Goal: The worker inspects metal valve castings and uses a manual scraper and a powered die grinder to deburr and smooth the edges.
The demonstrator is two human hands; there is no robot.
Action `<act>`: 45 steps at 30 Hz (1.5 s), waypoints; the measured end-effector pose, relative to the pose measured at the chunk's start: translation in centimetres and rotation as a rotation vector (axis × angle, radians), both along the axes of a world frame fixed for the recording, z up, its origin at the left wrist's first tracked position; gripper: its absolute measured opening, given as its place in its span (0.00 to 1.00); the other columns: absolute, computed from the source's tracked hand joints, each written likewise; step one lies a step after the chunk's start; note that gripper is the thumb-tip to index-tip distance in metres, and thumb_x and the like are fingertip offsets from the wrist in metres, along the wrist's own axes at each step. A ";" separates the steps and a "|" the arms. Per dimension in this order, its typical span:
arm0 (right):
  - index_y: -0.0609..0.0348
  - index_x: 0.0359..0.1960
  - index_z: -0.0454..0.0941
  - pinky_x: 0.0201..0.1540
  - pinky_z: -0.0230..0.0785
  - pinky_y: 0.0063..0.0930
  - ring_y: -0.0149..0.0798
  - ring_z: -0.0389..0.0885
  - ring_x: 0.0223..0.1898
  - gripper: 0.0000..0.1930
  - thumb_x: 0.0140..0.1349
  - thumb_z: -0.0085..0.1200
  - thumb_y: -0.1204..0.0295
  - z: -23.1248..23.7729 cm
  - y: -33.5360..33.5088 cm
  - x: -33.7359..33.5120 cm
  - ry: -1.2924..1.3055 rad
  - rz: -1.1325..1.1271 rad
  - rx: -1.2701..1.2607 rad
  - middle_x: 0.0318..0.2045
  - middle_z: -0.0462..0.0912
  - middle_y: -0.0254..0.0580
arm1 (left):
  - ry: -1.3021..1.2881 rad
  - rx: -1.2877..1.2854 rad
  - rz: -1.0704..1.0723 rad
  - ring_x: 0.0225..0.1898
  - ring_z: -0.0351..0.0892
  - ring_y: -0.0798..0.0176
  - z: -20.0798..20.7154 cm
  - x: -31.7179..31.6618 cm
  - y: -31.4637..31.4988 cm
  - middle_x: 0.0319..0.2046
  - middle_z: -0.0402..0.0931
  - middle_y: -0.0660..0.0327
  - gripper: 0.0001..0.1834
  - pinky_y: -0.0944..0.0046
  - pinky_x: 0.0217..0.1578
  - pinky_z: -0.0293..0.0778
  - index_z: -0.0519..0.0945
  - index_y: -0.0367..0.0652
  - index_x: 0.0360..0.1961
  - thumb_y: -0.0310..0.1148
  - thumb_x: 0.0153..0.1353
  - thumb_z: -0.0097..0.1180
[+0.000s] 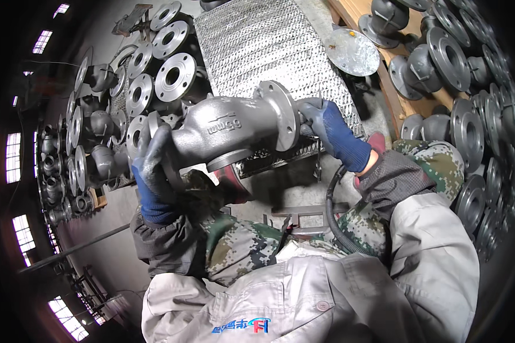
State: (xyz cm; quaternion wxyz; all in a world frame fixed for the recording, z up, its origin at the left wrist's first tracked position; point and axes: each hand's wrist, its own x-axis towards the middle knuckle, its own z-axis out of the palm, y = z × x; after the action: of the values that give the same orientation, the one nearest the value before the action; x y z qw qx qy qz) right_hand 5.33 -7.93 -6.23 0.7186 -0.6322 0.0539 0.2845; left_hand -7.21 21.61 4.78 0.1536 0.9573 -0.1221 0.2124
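A grey cast-metal valve body (226, 128) with a round flange at each end is held up in front of me, lying sideways. Raised lettering shows on its rounded middle, and a short round opening points down toward my lap. My left hand (155, 171), in a blue and grey work glove, is closed on the left flange. At the other end my right hand (336, 132), gloved alike, grips the right flange; its fingertips are partly hidden behind the rim. The near edge of a patterned metal bench top (263, 48) lies just beyond the valve body.
Several flanged valve bodies (176, 77) are stacked at the left. More flanged castings (449, 60) sit on a wooden pallet (392, 86) at the right. A round metal plate (353, 52) lies by the bench's right edge. A dark corrugated hose (332, 211) runs past my knee.
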 end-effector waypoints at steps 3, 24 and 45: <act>0.63 0.40 0.78 0.28 0.70 0.21 0.28 0.76 0.26 0.12 0.64 0.46 0.69 -0.3 -0.5 0.7 0.023 0.035 0.081 0.29 0.80 0.37 | -0.009 -0.329 0.017 0.46 0.77 0.50 -0.5 -0.2 -0.5 0.50 0.72 0.40 0.24 0.55 0.46 0.73 0.68 0.34 0.58 0.26 0.59 0.53; 0.64 0.60 0.65 0.47 0.73 0.27 0.37 0.80 0.45 0.23 0.61 0.48 0.77 8.2 0.9 -3.2 -0.705 0.132 0.066 0.44 0.80 0.53 | 0.000 -0.375 -0.033 0.35 0.76 0.68 2.0 5.5 -2.8 0.38 0.79 0.59 0.18 0.68 0.38 0.74 0.75 0.36 0.50 0.38 0.67 0.51; 0.64 0.41 0.77 0.34 0.67 0.19 0.21 0.72 0.31 0.16 0.67 0.46 0.62 9.7 -3.7 1.0 -0.295 0.008 -0.188 0.29 0.78 0.31 | 0.680 -1.382 -0.093 0.29 0.75 0.73 3.8 6.6 -10.8 0.30 0.77 0.62 0.21 0.74 0.31 0.70 0.77 0.35 0.45 0.43 0.61 0.56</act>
State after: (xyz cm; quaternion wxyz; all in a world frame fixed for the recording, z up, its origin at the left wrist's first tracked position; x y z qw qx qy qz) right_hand 6.34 -11.67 3.47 0.6553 -0.7318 -0.0284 0.1850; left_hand -0.58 10.78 8.60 0.7542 0.6506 0.0522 -0.0720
